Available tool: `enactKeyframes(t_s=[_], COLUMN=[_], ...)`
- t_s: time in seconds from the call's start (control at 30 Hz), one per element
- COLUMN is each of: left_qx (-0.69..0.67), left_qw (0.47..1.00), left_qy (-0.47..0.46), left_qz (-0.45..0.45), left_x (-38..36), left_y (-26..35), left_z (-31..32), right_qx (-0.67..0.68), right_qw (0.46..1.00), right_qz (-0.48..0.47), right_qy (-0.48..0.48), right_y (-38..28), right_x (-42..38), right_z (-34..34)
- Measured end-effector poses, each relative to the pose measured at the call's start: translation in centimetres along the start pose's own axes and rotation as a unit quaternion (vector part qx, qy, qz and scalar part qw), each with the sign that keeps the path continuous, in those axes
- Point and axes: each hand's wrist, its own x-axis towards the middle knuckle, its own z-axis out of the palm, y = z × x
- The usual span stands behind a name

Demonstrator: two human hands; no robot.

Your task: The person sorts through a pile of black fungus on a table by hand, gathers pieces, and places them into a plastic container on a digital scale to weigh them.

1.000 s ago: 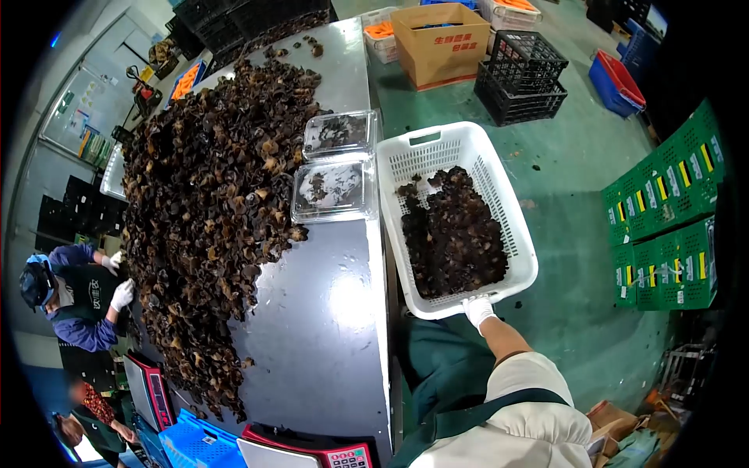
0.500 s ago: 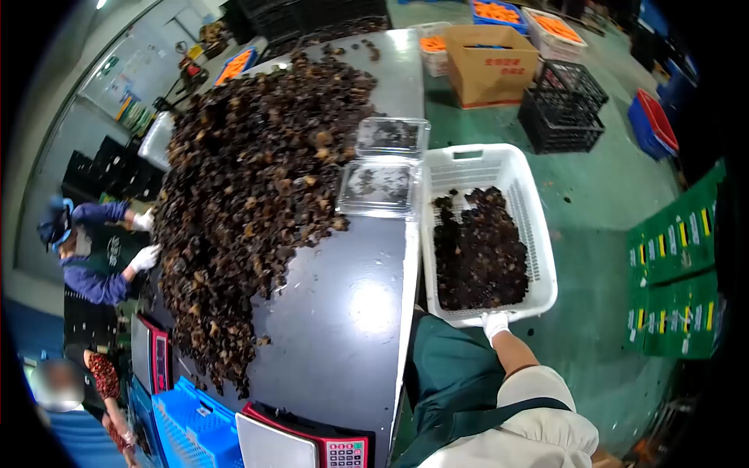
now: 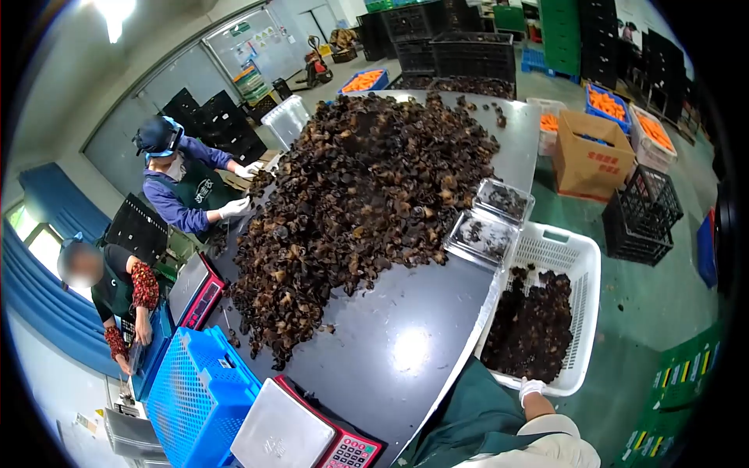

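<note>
My right hand point(image 3: 532, 389), in a white glove, is closed on the near rim of a white plastic basket point(image 3: 580, 359). Dark wood ear mushrooms point(image 3: 538, 327) lie in a heap in that basket. My left hand is out of view. On the metal table point(image 3: 374, 351) beside me spreads a large pile of the same wood ear mushrooms point(image 3: 351, 187). Two clear plastic boxes, a nearer one point(image 3: 481, 237) and a farther one point(image 3: 504, 200), sit at the table edge by the basket.
Red scales, one near point(image 3: 285, 429) and one farther point(image 3: 195, 292), flank a blue crate point(image 3: 203, 390). A person in gloves point(image 3: 183, 183) touches the pile; another person point(image 3: 121, 292) stands behind. A cardboard box point(image 3: 594, 156) and black crates point(image 3: 641, 214) stand on the floor.
The camera has turned up and to the left, so the table and basket appear lower and farther right. My right hand stays at the basket's rim.
</note>
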Motion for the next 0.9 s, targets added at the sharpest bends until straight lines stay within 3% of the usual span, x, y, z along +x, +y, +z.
enactKeyframes(t_s=[0.1, 0.2, 0.33, 0.5, 0.63, 0.73, 0.77, 0.8, 0.87, 0.9], left_qx=[0.001, 0.007, 0.025, 0.036, 0.051, 0.082, 0.055, 0.032, 0.016, 0.013], left_qw=[1.000, 0.999, 0.997, 0.996, 0.995, 0.982, 0.996, 0.999, 0.995, 0.992], left_qy=[0.006, 0.015, 0.021, 0.049, 0.077, 0.136, 0.057, 0.000, -0.070, -0.097], left_qz=[-0.019, -0.039, -0.067, -0.068, -0.030, 0.102, 0.031, -0.019, -0.070, -0.084], left_x=[-1.2, -2.8, -5.9, -9.4, -12.2, -14.0, -14.7, -14.5, -14.3, -14.2], left_y=[-0.6, -1.6, -2.9, -4.6, -5.8, -6.3, -5.6, -4.0, -2.2, -1.6], left_z=[-0.3, -0.8, -1.8, -2.8, -3.3, -3.0, -2.8, -2.7, -2.6, -2.7], right_qx=[-0.034, 0.061, 0.224, 0.287, 0.299, 0.296, 0.301, 0.355, 0.447, 0.343], right_qw=[0.999, 0.998, 0.974, 0.954, 0.948, 0.949, 0.947, 0.921, 0.880, 0.906], right_qz=[-0.004, -0.009, -0.044, -0.084, -0.104, -0.105, -0.104, -0.155, -0.158, -0.201], right_qy=[-0.032, -0.025, 0.001, -0.006, -0.016, -0.032, -0.040, -0.039, 0.001, 0.142], right_y=[-0.3, -0.1, 0.7, 0.4, -0.7, -0.5, -0.1, 0.7, 1.3, 1.6], right_x=[0.3, -2.2, 0.5, -3.0, -6.9, -10.6, -10.3, -2.2, 2.0, 0.7], right_z=[-0.3, -2.9, -0.7, -3.0, -6.2, -9.4, -9.5, -4.2, -2.6, -4.6])
